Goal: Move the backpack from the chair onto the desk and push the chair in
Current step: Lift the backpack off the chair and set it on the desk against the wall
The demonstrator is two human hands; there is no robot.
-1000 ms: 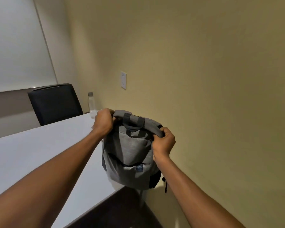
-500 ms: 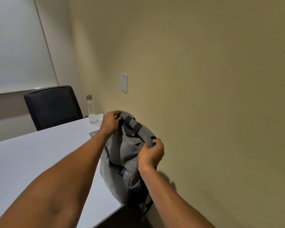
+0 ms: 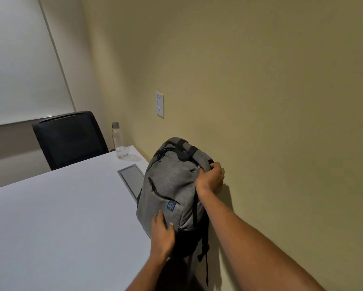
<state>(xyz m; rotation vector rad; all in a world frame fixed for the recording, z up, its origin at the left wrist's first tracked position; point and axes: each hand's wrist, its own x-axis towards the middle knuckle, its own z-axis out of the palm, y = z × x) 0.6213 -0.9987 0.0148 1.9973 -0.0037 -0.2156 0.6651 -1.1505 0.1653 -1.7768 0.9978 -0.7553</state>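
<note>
I see my right hand (image 3: 211, 177) reaching forward on a straight forearm, its fingers curled together and clamped on the upper right edge of the grey backpack (image 3: 172, 192), at about one o'clock from the middle of the view; my left hand (image 3: 161, 234) comes up from six o'clock, palm pressed flat on the bag's lower front panel, fingers spread slightly apart and gripping nothing; the backpack stands upright, leaning a little, at the right edge of the white desk (image 3: 61, 217), just beside the yellow wall (image 3: 260, 101), with its black straps (image 3: 205, 253) hanging down past the desk edge; its zips look closed, so I cannot tell what it holds; a clear bottle (image 3: 118, 141) stands on the far corner of the desk at eleven o'clock, and I cannot tell whether it is filled; a black chair (image 3: 69, 139) sits behind the desk at ten o'clock; a grey hatch (image 3: 131, 178) lies flush in the desktop, partly hidden behind the bag; a white wall plate (image 3: 159, 104) sits at twelve o'clock.
</note>
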